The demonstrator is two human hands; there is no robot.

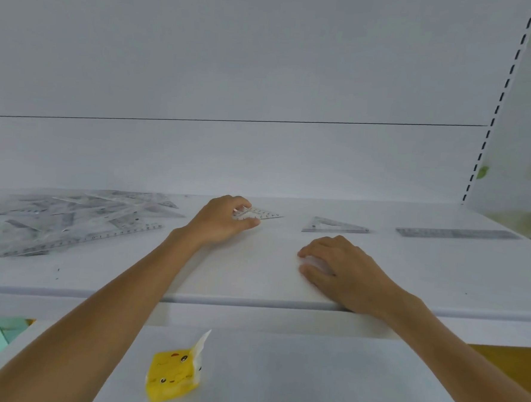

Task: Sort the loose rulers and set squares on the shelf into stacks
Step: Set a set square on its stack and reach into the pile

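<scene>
The clear set square (pixel 258 214), pinched on the shelf (pixel 252 288) by the curled fingers (pixel 252 222) of the left hand (pixel 222 221) while the right hand (pixel 344 267) is rested flat and empty, could be dropped if such thin, slick plastic is lifted by one corner.

A: How is the shelf (pixel 252 287) lit?
B: Evenly, brightly; a soft shadow is cast beneath its front edge.
A: And sharpness?
B: The ruler pile (pixel 55 219) at the left edge is smeared; the slotted upright (pixel 511 70) is bowed.
</scene>
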